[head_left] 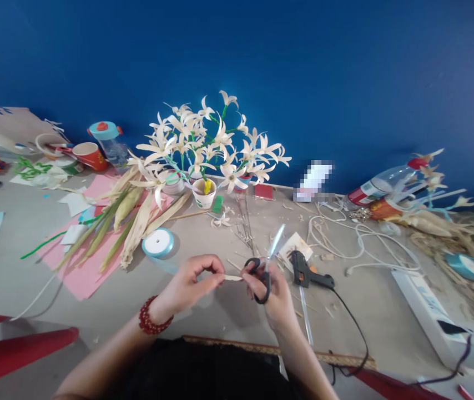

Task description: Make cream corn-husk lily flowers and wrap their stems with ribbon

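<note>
A small pale strip (232,278) is stretched between my two hands near the table's front edge. My left hand (197,280), with a red beaded bracelet on the wrist, pinches its left end. The fingers of my right hand (274,291) hold the strip's other end and also carry black-handled scissors (267,272), whose blades point up and away. Just right of that hand lies a black glue gun (303,269). Behind the hands, white handmade flowers (220,136) on green stems stand in a paper cup (203,194). A blue ribbon roll (157,243) lies left of my left hand.
Corn husks (129,222) lie over pink paper (82,272) on the left. White cable (362,239), a plastic bottle (382,186) and a white power strip (424,311) are on the right. Thin wires (245,228) lie behind the hands. A blue wall (237,50) rises behind the table.
</note>
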`<state>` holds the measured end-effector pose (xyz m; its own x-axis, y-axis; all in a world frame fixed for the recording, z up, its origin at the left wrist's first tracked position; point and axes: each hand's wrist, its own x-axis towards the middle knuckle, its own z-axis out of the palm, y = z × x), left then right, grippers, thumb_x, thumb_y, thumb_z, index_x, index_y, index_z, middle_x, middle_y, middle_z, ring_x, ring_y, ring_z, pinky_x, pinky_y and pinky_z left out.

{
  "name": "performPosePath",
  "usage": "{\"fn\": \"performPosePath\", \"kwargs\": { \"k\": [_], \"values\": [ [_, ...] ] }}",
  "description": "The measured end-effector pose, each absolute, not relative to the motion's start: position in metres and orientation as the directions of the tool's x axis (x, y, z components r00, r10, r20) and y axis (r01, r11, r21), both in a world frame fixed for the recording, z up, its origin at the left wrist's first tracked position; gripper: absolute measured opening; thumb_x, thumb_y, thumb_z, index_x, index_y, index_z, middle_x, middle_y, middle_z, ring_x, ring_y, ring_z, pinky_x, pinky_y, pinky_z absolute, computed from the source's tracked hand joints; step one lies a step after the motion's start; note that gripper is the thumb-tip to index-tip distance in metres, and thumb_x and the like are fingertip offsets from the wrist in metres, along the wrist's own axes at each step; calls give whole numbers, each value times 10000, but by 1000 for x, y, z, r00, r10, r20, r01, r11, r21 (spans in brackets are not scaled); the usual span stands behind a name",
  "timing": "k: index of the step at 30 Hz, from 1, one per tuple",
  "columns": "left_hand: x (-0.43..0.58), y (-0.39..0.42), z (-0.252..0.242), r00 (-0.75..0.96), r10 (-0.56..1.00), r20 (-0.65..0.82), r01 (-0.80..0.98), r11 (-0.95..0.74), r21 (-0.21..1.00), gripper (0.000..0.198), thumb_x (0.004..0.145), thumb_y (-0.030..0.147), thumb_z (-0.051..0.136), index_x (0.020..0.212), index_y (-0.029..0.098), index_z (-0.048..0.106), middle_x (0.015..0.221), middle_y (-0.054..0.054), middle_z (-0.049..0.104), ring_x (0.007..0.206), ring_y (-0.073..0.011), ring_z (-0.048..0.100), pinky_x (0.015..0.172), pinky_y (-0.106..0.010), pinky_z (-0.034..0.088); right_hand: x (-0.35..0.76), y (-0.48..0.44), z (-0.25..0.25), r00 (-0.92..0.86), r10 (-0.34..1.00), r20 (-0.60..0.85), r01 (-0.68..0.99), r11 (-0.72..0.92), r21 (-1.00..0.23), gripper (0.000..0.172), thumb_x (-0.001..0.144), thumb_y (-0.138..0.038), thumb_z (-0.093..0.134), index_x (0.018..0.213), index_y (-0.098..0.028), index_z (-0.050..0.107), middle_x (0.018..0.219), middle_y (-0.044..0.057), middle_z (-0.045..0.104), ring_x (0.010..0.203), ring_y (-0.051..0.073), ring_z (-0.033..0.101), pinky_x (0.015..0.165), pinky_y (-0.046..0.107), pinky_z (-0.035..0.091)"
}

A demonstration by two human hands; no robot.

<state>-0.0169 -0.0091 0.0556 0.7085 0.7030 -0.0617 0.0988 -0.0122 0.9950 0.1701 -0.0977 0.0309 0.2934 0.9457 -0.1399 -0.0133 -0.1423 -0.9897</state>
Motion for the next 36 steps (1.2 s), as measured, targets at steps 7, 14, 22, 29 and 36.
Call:
{"fn": "performPosePath", "kwargs": {
  "k": [7, 14, 22, 29, 36],
  "values": [
    [-31, -2, 51, 575, 815, -72, -7, 92, 996, 185, 902, 306, 578, 787, 162, 593, 756, -7, 580, 738, -131, 540, 693, -235, 422, 174, -109, 19, 175, 979, -104, 854, -203, -479, 227, 784, -416, 734, 750, -212, 639, 914, 47, 686, 732, 205, 648, 573, 262, 368],
    [-25, -6, 53, 584, 808, -79, 25, 79, 997, 198, 898, 313, 576, 773, 159, 591, 741, -10, 582, 728, -138, 538, 684, -242, 424, 160, -97, 20, 142, 949, -283, 931, -225, -288, 154, 741, -278, 753, 817, -204, 642, 750, 37, 699, 657, 209, 643, 526, 261, 269],
    [-18, -14, 56, 626, 774, -96, -25, 143, 989, 215, 884, 317, 593, 740, 156, 590, 707, -10, 586, 701, -137, 535, 684, -246, 425, 177, -94, 44, 28, 998, 53, 587, 27, -809, 208, 844, -290, 678, 1036, -213, 655, 811, 13, 675, 588, 134, 571, 565, 244, 439],
    [-12, -22, 49, 669, 734, -120, -96, 246, 965, 158, 884, 286, 583, 795, 157, 604, 726, -25, 605, 713, -152, 555, 720, -267, 452, 173, -91, 57, 10, 934, 356, 491, 305, -816, 78, 899, -204, 621, 867, -226, 688, 779, 29, 714, 682, 168, 644, 660, 286, 501],
    [-7, -27, 63, 611, 779, 140, 127, -271, 954, 84, 874, 218, 577, 845, 172, 641, 819, -47, 660, 776, -172, 605, 719, -259, 475, 169, -93, 57, 79, 972, 222, 432, 168, -886, 130, 899, -252, 584, 801, -198, 651, 724, 28, 682, 642, 160, 623, 622, 267, 497]
  ]
}}
